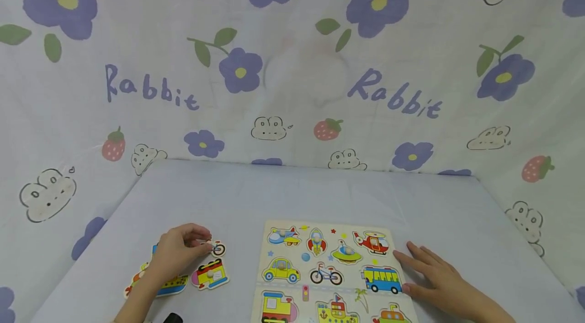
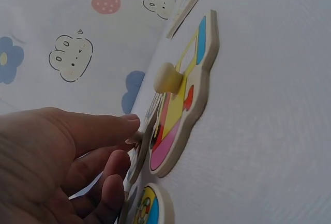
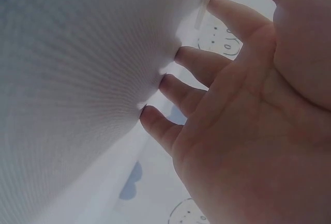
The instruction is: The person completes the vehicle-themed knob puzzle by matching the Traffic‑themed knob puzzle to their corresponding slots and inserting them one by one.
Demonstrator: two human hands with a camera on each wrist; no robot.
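Observation:
My left hand (image 1: 180, 252) pinches the knob of a bicycle puzzle piece (image 1: 219, 248) between thumb and fingers, left of the board. Close below it lies a train piece (image 1: 210, 275), whose round wooden knob (image 2: 168, 78) stands up in the left wrist view. A ship piece (image 1: 175, 286) and other pieces are partly hidden under the hand and wrist. My right hand (image 1: 431, 275) spreads its fingers at the right edge of the wooden puzzle board (image 1: 352, 275), with fingertips pressing into the tablecloth. Knobs show on the board's plane, rocket and car; its bicycle picture has none.
A small black object (image 1: 173, 318) shows at the bottom edge, left of the board. White cloth (image 1: 301, 196) covers the table. Behind it hangs a patterned curtain (image 1: 297, 145) with flowers and rabbits, which also closes off both sides.

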